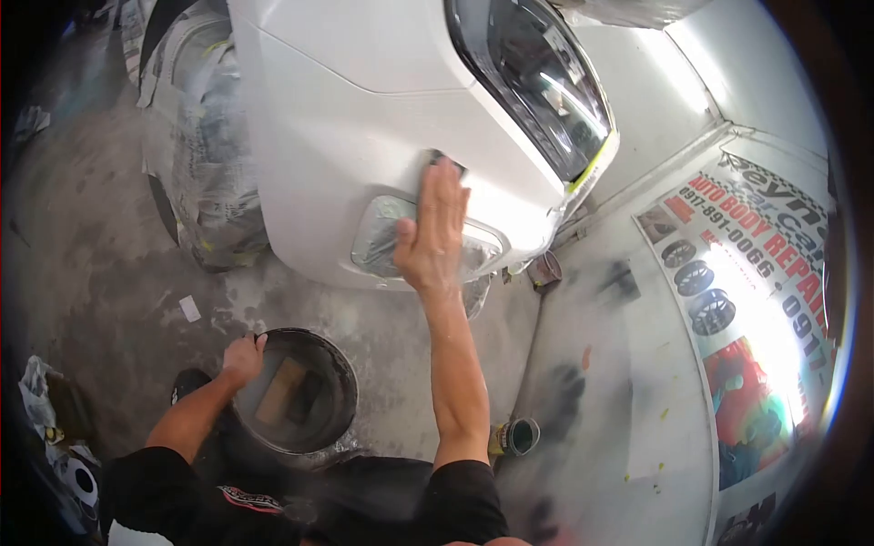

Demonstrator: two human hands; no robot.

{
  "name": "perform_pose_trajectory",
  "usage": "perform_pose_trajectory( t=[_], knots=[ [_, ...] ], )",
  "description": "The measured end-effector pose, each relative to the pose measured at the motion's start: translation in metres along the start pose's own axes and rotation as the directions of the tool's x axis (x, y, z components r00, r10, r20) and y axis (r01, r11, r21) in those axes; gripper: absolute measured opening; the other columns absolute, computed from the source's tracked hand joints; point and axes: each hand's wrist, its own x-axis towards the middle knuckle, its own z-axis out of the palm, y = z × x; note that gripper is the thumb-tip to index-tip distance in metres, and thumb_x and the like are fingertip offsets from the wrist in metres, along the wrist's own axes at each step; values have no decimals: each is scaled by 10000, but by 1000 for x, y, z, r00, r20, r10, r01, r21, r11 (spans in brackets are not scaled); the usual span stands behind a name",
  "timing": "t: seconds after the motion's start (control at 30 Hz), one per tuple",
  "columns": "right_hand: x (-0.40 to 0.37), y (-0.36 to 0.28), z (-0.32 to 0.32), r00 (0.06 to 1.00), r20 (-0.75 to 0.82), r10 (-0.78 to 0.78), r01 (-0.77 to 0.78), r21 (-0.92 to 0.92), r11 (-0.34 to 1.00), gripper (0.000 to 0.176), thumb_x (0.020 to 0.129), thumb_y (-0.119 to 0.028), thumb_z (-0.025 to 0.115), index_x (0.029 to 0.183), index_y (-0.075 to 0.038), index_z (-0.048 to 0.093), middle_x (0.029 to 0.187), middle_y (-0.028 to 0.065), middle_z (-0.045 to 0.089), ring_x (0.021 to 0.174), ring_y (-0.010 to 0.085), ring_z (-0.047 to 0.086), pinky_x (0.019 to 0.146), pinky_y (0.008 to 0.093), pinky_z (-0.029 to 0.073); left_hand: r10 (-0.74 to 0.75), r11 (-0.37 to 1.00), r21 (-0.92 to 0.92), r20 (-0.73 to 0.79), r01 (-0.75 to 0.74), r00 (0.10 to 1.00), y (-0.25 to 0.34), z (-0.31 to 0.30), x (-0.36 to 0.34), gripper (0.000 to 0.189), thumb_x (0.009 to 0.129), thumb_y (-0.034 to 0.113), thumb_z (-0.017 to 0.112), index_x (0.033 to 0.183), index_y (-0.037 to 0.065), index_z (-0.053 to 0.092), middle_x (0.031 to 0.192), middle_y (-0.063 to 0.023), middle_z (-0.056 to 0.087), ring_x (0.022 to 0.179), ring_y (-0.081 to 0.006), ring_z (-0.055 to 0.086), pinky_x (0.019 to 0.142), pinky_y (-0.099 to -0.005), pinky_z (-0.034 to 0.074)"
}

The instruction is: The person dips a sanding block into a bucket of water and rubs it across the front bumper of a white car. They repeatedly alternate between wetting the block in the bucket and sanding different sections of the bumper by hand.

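Black clothing [364, 496] at six o'clock, nearest camera. Bucket [351, 387] at seven o'clock, near rim; floor [391, 350] gap between it and white bumper [319, 200], twelve o'clock. Wall [592, 382] bounds room at four o'clock; small can [522, 437] at five. Left hand [242, 358] closed narrow on bucket's rim. Right hand [435, 241] flat, fingers straight, over dark pad [438, 157] against bumper.

Black short sleeves [460, 500], black clothing [373, 484] with red-and-white printed logo [250, 499], dark shoe [188, 384]
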Motion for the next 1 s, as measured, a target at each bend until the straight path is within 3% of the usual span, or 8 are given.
perform_pose_trajectory(
  t=[0.23,0.27,0.43,0.53,0.63,0.73,0.9,1.0],
  knots=[
    [-67,111,-16,885,-176,431,-445,-52,894,518,1061,-279,352,1458,53,386,1517,247,389,1415,401,357,1133,526,276,-21,999,27,-5,21,1000,1,-1,5,549,1041,472,347,1096,-18,587,975,-272,670,952,-452,642,853,-534,505],
    [-65,110,-3,835,-156,528,-471,294,832,517,1060,-270,352,1461,55,379,1516,251,387,1419,399,352,1145,520,263,-18,1000,12,-10,18,1000,0,-1,1,554,1040,476,348,1091,-20,589,970,-273,671,948,-455,643,851,-536,505],
    [12,-78,24,992,64,107,-112,74,991,664,958,-311,495,1518,5,330,1607,203,246,1494,372,218,1180,614,99,-15,997,72,-45,18,999,-5,8,-1,566,1038,482,350,1061,-24,601,953,-276,672,949,-462,642,848,-538,505],
    [-8,-30,16,995,28,93,-90,-104,990,636,975,-316,481,1516,-10,344,1606,172,274,1490,350,243,1180,612,95,-3,997,82,-56,7,998,-7,1,5,568,1039,484,345,1052,-21,607,952,-275,673,952,-463,642,846,-538,505],
    [-46,41,4,857,-167,488,-496,-8,868,506,1063,-271,345,1474,21,389,1545,224,363,1461,366,303,1185,571,115,-6,999,41,-52,8,999,-9,6,4,575,1040,489,340,1043,-18,611,956,-276,672,951,-467,640,847,-541,505],
    [-26,14,15,804,-238,545,-497,235,835,512,1047,-265,385,1466,29,393,1536,245,367,1450,385,317,1186,574,112,-2,999,40,-27,3,1000,-5,4,1,584,1040,495,335,1040,-18,614,953,-276,671,939,-468,640,841,-543,505],
    [-15,-42,20,941,-206,269,-285,-51,957,458,1033,-182,373,1445,2,450,1502,174,453,1431,343,369,1182,597,117,36,995,90,-60,-30,998,-14,6,8,597,1043,498,322,1045,-22,615,944,-278,669,937,-459,639,835,-535,508],
    [-32,23,-5,758,-175,628,-618,114,778,486,1062,-263,320,1413,34,477,1497,176,456,1427,349,373,1170,608,149,16,999,49,-49,-14,999,-16,10,1,607,1042,506,320,1039,-22,618,947,-280,668,950,-457,636,844,-536,503]
  ],
)
